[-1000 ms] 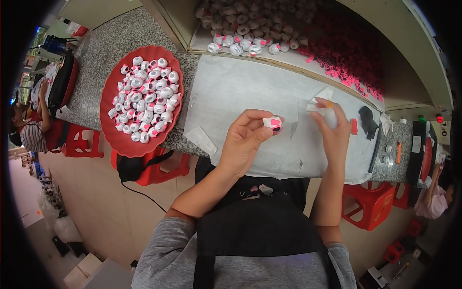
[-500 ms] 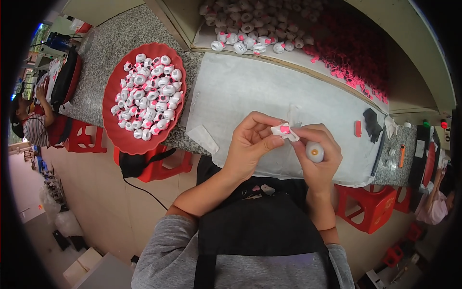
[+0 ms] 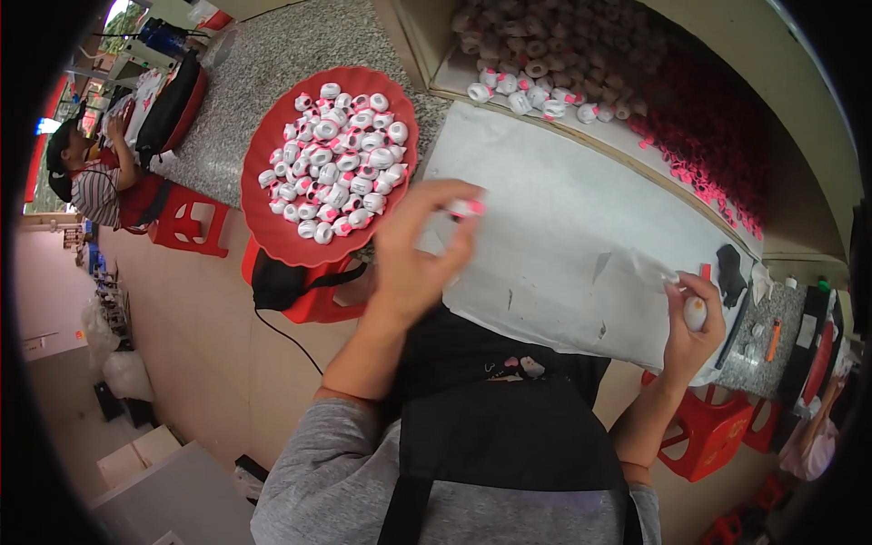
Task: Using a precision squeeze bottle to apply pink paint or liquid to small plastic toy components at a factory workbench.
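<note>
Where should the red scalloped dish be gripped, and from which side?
Probably by its fluted rim: one hand each at the left and right of the red dish, coming from outside. White-and-pink pieces fill its middle, leaving the rim bare, and opposite grips should help keep it level.

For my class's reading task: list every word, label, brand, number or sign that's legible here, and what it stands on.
None can be read.
White pieces in the red bowl: dark marks, too small.
Piece in the left hand: blurred.
White bottle in the right hand: no lettering shows.
Black apron: pale print, too small.
Red stool at right: faint marks, unreadable.
</note>
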`<state>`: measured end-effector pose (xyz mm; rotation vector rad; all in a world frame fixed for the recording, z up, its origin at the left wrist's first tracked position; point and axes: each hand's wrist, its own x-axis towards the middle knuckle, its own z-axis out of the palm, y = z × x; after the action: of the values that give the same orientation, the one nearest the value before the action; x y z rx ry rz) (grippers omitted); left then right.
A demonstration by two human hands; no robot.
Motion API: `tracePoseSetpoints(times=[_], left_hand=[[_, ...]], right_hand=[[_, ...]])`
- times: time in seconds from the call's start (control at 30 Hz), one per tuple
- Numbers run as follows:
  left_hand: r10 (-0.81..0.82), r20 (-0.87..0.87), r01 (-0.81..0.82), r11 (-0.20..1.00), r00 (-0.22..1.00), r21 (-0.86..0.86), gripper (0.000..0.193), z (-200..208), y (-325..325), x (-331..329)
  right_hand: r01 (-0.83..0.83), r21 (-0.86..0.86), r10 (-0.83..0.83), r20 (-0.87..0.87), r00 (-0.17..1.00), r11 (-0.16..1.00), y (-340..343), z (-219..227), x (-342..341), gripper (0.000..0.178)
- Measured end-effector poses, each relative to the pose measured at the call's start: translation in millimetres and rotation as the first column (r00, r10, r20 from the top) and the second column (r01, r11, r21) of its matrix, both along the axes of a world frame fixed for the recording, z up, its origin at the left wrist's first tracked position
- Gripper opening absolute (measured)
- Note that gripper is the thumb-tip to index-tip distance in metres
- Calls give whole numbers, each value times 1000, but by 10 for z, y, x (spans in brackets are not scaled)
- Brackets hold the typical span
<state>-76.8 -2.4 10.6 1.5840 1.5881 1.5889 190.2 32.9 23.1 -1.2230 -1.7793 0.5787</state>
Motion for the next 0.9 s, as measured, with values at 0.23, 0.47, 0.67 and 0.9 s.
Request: tracePoseSetpoints(times=[0.23, 0.47, 0.67, 0.9], left_hand=[[129, -608, -137, 990, 783, 34, 33, 364, 301, -271], [-303, -745, 153, 952, 594, -265, 29, -24, 1971, 867], [-25, -695, 335, 888, 718, 315, 26, -315, 2223, 779], [-396, 396, 496, 847, 828, -191, 17, 50, 1051, 530]], right_hand=[[183, -131, -197, -106, 975, 974, -1, -154, 117, 41], [29, -227, -102, -315, 944, 974, -202, -174, 60, 49], [3, -241, -137, -541, 830, 971, -291, -219, 174, 37], [-203, -358, -91, -656, 749, 912, -215, -124, 31, 33]])
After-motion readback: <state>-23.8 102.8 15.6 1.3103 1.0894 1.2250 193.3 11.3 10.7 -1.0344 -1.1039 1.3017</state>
